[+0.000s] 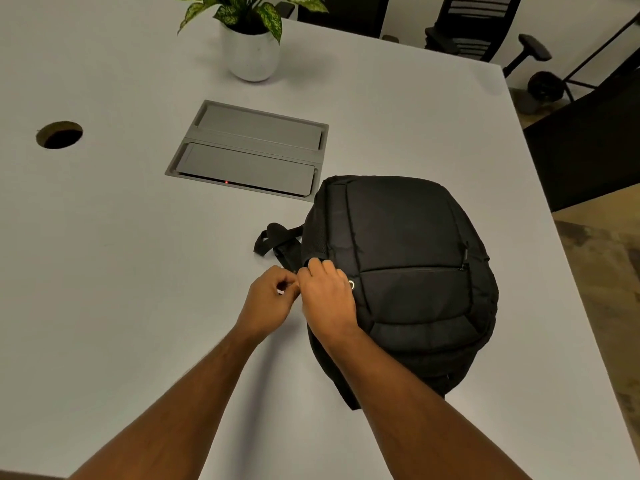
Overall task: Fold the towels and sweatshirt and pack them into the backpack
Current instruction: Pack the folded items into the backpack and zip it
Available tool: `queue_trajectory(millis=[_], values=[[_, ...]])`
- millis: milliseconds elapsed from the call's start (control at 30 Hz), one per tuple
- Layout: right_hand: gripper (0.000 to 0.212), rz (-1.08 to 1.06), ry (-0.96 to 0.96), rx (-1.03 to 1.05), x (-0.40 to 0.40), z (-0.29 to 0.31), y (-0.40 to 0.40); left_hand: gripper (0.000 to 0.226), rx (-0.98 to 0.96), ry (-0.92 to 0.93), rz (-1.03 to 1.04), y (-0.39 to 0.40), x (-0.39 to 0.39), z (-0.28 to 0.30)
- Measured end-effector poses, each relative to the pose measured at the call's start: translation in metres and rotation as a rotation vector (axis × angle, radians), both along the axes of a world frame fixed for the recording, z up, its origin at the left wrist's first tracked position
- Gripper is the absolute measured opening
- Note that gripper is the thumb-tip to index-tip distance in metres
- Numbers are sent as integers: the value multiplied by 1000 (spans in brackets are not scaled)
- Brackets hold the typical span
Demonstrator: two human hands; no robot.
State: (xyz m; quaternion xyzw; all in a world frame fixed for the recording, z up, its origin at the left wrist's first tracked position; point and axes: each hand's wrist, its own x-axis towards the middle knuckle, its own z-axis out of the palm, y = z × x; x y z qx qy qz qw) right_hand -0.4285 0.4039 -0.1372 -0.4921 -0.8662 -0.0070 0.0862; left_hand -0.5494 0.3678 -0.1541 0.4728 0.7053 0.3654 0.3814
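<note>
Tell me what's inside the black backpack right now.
Nothing inside shows. The backpack lies bulging on the table, its visible front closed, while the left hand and right hand work at its edge. No towels or sweatshirt are visible.

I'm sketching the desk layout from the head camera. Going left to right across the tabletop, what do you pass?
Round cable hole → grey cable hatch → black backpack. The potted plant stands farther back, above the hatch's span, so it has no clear slot in this order.
</note>
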Motion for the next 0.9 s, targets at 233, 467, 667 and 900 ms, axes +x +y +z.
queue_trajectory(millis=[233,467,667,900], values=[[30,111,60,5,7,-5,-5,32,-408,-511,180,33,2,18],[30,133,137,-25,24,-9,-35,20,-429,-409,177,38,17,17],[22,108,147,-60,42,-11,-51,15,-573,-491,209,37,32,26],[28,98,180,-128,46,-9,-53,12,-484,-412,104,33,42,28]])
